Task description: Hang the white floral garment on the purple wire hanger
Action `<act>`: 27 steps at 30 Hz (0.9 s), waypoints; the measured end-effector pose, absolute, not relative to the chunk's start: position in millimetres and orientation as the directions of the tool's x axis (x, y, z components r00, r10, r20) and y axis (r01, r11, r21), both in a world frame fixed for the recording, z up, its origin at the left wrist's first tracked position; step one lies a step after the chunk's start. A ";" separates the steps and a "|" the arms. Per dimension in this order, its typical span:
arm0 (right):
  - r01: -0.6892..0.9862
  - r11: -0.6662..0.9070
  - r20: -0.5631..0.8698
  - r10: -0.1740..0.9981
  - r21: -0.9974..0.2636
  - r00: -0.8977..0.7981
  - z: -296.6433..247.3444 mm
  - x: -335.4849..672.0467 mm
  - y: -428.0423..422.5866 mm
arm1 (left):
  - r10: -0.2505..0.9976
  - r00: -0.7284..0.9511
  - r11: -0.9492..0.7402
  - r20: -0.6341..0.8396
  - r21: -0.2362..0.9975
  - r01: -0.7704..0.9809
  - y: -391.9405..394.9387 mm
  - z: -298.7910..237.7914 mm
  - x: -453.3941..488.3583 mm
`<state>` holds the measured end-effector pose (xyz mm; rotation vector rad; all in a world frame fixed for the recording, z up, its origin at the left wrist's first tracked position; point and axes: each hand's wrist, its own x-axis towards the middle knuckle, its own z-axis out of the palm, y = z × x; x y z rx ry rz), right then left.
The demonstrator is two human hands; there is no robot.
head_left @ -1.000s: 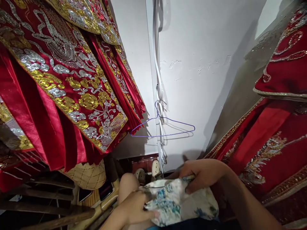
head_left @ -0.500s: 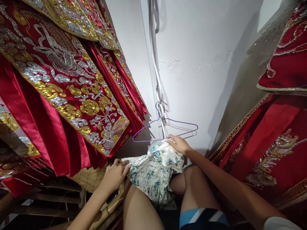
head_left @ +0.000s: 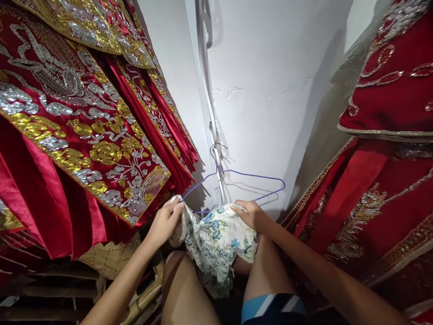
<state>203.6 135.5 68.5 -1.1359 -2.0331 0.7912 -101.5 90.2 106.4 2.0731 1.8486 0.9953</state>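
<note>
A white garment (head_left: 216, 243) with a blue and green floral print hangs between my hands, in front of my knees. My left hand (head_left: 167, 221) pinches its left upper edge, where the cloth covers the left end of a purple wire hanger (head_left: 262, 174). The right end of the hanger is bare and sticks out above the garment. My right hand (head_left: 249, 214) grips the garment's upper right edge, just below the hanger's lower bar. Part of that bar is hidden behind the cloth. The hanger's hook meets a white strip (head_left: 209, 106) along the wall.
Red costumes (head_left: 111, 153) with gold and silver sequins hang on the left. More beaded red clothing (head_left: 382, 189) hangs on the right. A pale wall (head_left: 257, 54) stands ahead. Bamboo furniture (head_left: 145, 298) and a dark phone-like object (head_left: 146, 285) are at lower left.
My left hand has moved up, bringing the garment's left edge over the hanger's left end. My right hand still holds the other side. The view has shifted slightly right.
</note>
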 end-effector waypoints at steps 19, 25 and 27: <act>0.392 0.491 0.340 0.854 -0.778 -0.394 67.6 218.6 115.1 | 0.727 -0.096 -0.482 0.680 0.604 0.635 115.4 110.3 -57.7; 0.498 0.265 0.343 0.937 -0.826 0.071 78.6 281.0 145.1 | 0.748 0.044 -0.418 0.662 0.419 0.806 112.4 113.9 -61.4; 0.463 0.297 0.347 0.938 -0.835 0.024 85.3 293.0 163.5 | 0.751 0.089 -0.424 0.655 0.375 0.824 110.5 122.0 -62.0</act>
